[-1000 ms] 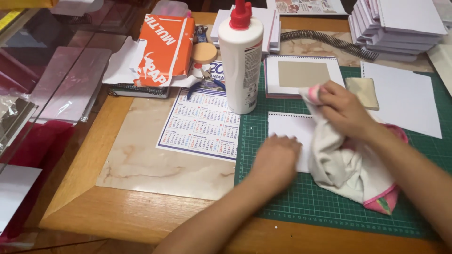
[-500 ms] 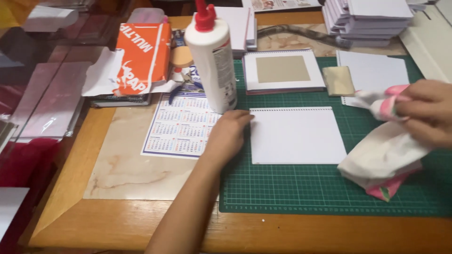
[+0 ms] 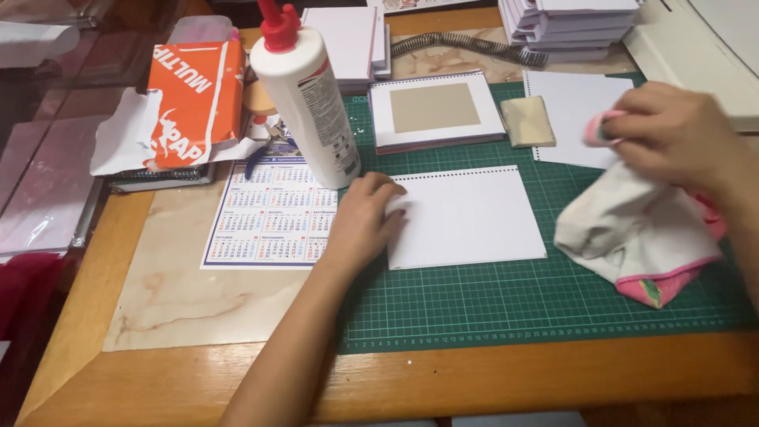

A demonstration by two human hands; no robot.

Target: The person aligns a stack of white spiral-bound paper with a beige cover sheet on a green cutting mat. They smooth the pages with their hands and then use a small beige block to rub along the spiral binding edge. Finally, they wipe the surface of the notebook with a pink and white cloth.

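My hands, a white card and a soft rag on the green mat.

In the middle of the frame, my left hand (image 3: 365, 217) lies flat and open on the left edge of the white card (image 3: 466, 217). The card looks light, thin and stiff, so I think its edges are best to hold. At the right, my right hand (image 3: 676, 134) is closed around a floppy cloth (image 3: 632, 233).

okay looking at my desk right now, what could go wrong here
The tall glue bottle stands right beside your left hand; a nudge could tip it onto the white card or the calendar. The cloth in your right hand hangs near the card's edge and might drag or smudge it.
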